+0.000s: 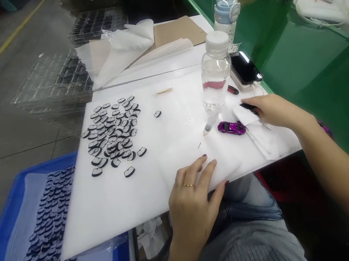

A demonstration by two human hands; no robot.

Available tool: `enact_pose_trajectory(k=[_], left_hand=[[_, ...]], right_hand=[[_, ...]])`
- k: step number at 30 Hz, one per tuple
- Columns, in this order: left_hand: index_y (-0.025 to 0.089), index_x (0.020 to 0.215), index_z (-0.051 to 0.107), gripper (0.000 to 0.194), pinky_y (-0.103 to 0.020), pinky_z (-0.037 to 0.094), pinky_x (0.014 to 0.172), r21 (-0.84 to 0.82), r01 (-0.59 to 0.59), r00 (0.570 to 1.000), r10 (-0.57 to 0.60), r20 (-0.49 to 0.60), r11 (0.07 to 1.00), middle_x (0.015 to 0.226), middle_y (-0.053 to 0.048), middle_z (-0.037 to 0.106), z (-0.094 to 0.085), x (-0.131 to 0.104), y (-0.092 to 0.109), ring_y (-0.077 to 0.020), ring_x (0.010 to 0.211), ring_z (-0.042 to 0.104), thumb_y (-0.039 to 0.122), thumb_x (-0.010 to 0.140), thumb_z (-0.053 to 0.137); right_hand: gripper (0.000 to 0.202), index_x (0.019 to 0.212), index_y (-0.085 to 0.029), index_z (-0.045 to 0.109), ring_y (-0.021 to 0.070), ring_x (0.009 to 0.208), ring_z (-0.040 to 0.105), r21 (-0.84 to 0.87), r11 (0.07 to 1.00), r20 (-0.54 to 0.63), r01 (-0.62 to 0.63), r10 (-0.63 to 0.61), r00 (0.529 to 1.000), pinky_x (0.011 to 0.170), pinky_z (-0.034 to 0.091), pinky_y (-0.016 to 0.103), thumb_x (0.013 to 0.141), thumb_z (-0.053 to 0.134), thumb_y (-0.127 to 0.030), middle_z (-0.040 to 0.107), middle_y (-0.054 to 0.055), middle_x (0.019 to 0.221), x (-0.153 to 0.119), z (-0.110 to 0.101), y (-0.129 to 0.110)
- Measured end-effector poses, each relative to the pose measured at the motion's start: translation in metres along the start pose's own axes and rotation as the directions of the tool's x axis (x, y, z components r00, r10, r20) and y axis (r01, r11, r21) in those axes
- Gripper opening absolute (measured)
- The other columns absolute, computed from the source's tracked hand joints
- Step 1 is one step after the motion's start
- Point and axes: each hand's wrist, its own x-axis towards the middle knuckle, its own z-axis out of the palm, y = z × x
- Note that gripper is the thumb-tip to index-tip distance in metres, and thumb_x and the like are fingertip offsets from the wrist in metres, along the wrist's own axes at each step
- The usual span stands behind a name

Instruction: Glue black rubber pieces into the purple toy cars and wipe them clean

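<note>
Green bench [301,63] alongside, work under way at a white board [123,202].
Black item [248,106] at the board's right sits under the right hand's [274,109] bent fingers, grip unclear; tissue [260,133] and purple car [231,128] lie near; left hand [192,201], loosely spread, holds nothing.

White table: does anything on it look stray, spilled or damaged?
One small black-edged piece lies near the thin sticks, apart from the pile, so it looks stray. No clear spill or damage shows; the bottle and purple toy car stand upright.
</note>
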Motion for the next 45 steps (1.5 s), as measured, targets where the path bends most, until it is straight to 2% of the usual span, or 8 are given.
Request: enact_pose_trajectory(k=[7, 12, 18, 26, 29, 37, 42, 45], left_hand=[[0.016, 0.116, 0.069, 0.027, -0.039, 0.060, 0.074, -0.002, 0.003, 1.000, -0.003, -0.012, 1.000, 0.116, -0.012, 0.073, 0.003, 0.000, 0.001, -0.0262, 0.092, 0.064, 0.022, 0.090, 0.071], [0.015, 0.130, 0.060, 0.045, -0.041, 0.062, 0.080, -0.025, 0.046, 0.999, -0.046, 0.018, 0.999, 0.119, -0.014, 0.072, -0.003, 0.000, 0.001, -0.0284, 0.099, 0.067, 0.035, 0.092, 0.070], [0.016, 0.153, 0.035, 0.078, -0.043, 0.053, 0.109, -0.184, 0.152, 0.972, -0.113, 0.206, 0.971, 0.149, -0.016, 0.054, -0.022, -0.002, -0.006, -0.0301, 0.136, 0.054, 0.046, 0.091, 0.070], [0.014, 0.148, 0.045, 0.060, -0.046, 0.051, 0.109, -0.219, 0.027, 0.926, 0.058, 0.372, 0.975, 0.149, -0.015, 0.057, -0.033, 0.005, -0.019, -0.0291, 0.135, 0.055, 0.022, 0.092, 0.066], [0.016, 0.151, 0.042, 0.066, -0.045, 0.050, 0.110, -0.273, -0.004, 0.892, 0.127, 0.434, 0.962, 0.158, -0.014, 0.048, -0.040, 0.011, -0.027, -0.0278, 0.140, 0.051, 0.020, 0.090, 0.069], [0.016, 0.122, 0.067, 0.059, -0.049, 0.058, 0.092, -0.307, 0.150, 0.972, -0.083, 0.219, 0.940, 0.125, -0.012, 0.074, -0.024, 0.016, -0.009, -0.0316, 0.109, 0.071, 0.030, 0.066, 0.081], [0.016, 0.114, 0.070, 0.055, -0.050, 0.057, 0.086, -0.302, 0.224, 0.973, -0.197, 0.118, 0.927, 0.116, -0.012, 0.077, -0.016, 0.018, 0.004, -0.0315, 0.100, 0.072, 0.023, 0.059, 0.072], [0.016, 0.111, 0.071, 0.053, -0.050, 0.057, 0.085, -0.324, 0.234, 0.972, -0.215, 0.092, 0.917, 0.115, -0.011, 0.078, -0.017, 0.020, 0.006, -0.0316, 0.098, 0.073, 0.023, 0.058, 0.070]], right_hand=[[0.016, 0.095, -0.018, 0.071, 0.0165, 0.084, 0.065, -0.109, 0.994, -0.168, 0.024, -0.042, 0.985, 0.066, 0.054, 0.027, 0.098, 0.061, -0.030, 0.070, 0.007, 0.095, -0.006, -0.008, 0.002], [0.020, 0.102, -0.021, 0.073, 0.0236, 0.093, 0.070, 0.083, 0.978, -0.545, 0.190, -0.115, 0.831, 0.077, 0.058, 0.037, 0.088, 0.066, -0.010, 0.073, 0.007, 0.100, -0.034, -0.028, -0.073], [0.020, 0.100, -0.018, 0.074, 0.0163, 0.074, 0.060, 0.247, 0.766, -0.597, 0.593, -0.362, 0.716, 0.060, 0.055, 0.030, 0.093, 0.059, -0.007, 0.069, 0.007, 0.088, -0.049, 0.001, -0.164], [0.023, 0.109, -0.024, 0.073, 0.0164, 0.098, 0.072, 0.702, 0.683, -0.153, 0.201, -0.131, 0.980, 0.085, 0.061, 0.026, 0.091, 0.064, -0.012, 0.075, 0.004, 0.106, -0.059, -0.023, -0.131], [0.026, 0.116, -0.025, 0.070, 0.0184, 0.099, 0.072, 0.788, 0.616, -0.199, 0.031, 0.206, 0.958, 0.088, 0.061, 0.030, 0.090, 0.072, -0.023, 0.074, 0.004, 0.108, -0.036, -0.021, -0.134], [0.015, 0.097, -0.023, 0.073, 0.0206, 0.099, 0.073, 0.842, 0.515, -0.371, 0.162, 0.334, 0.866, 0.089, 0.060, 0.038, 0.099, 0.059, -0.029, 0.077, 0.003, 0.102, 0.001, -0.013, -0.158], [0.012, 0.103, -0.025, 0.075, 0.0231, 0.102, 0.073, 0.874, 0.474, -0.193, 0.106, 0.139, 0.971, 0.089, 0.060, 0.040, 0.096, 0.065, -0.024, 0.076, 0.005, 0.106, -0.016, -0.012, -0.150], [0.015, 0.107, -0.029, 0.072, 0.0199, 0.083, 0.069, 0.874, 0.356, -0.402, 0.330, 0.150, 0.903, 0.082, 0.059, 0.040, 0.100, 0.058, -0.031, 0.071, 0.004, 0.095, -0.017, -0.011, -0.150]])
